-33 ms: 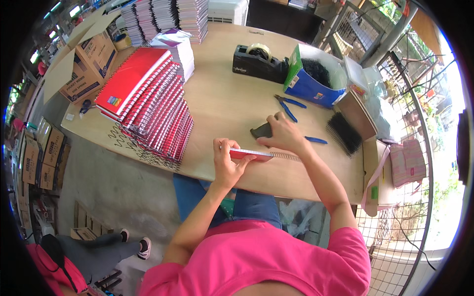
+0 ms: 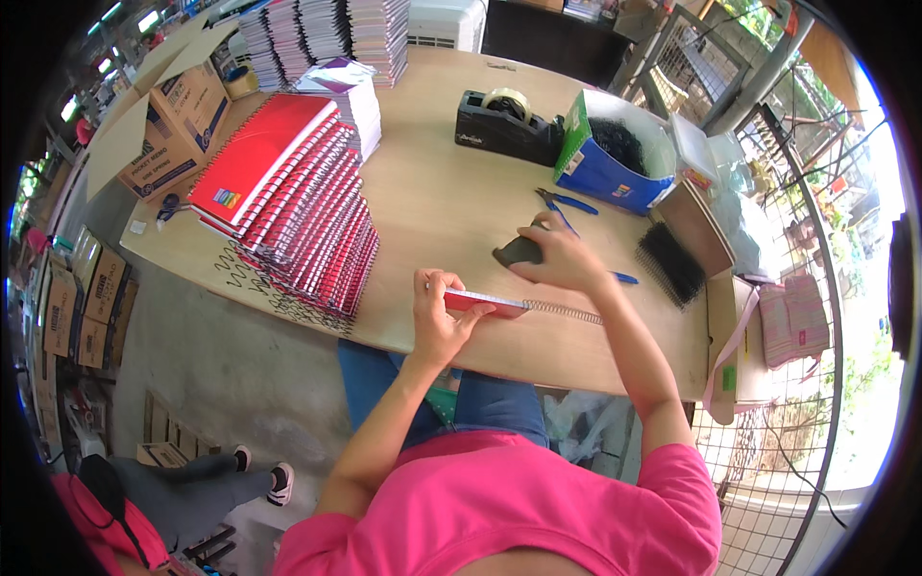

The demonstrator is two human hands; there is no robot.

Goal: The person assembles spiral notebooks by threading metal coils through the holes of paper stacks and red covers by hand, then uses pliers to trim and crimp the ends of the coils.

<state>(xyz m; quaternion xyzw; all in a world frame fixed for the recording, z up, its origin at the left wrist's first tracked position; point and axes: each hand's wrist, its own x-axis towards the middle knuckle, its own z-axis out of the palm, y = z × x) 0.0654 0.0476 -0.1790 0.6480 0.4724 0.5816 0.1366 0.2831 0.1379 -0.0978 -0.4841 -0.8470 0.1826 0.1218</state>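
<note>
My left hand (image 2: 440,322) grips a red notebook (image 2: 471,300) edge-on above the table's near side, thumb on the near face, fingers behind. A thin wire coil (image 2: 565,311) sticks out from the notebook's right end and passes by my right wrist. My right hand (image 2: 567,259) is closed over a dark grey, block-like thing (image 2: 520,252) on the table, just beyond the notebook. Its kind cannot be made out. Blue-handled pliers (image 2: 567,202) lie behind my right hand, and another blue handle (image 2: 624,278) shows to its right.
A tall stack of red spiral notebooks (image 2: 298,211) stands at the left, loose coils poking from it. Farther back are a black tape dispenser (image 2: 504,125) and a blue box (image 2: 610,178) of black coils. More coils (image 2: 669,264) fill a carton at right. Another person's legs (image 2: 182,490) show lower left.
My right hand and the grey thing have shifted slightly right. More of the coil's length shows beyond the notebook. My left hand has barely moved.
</note>
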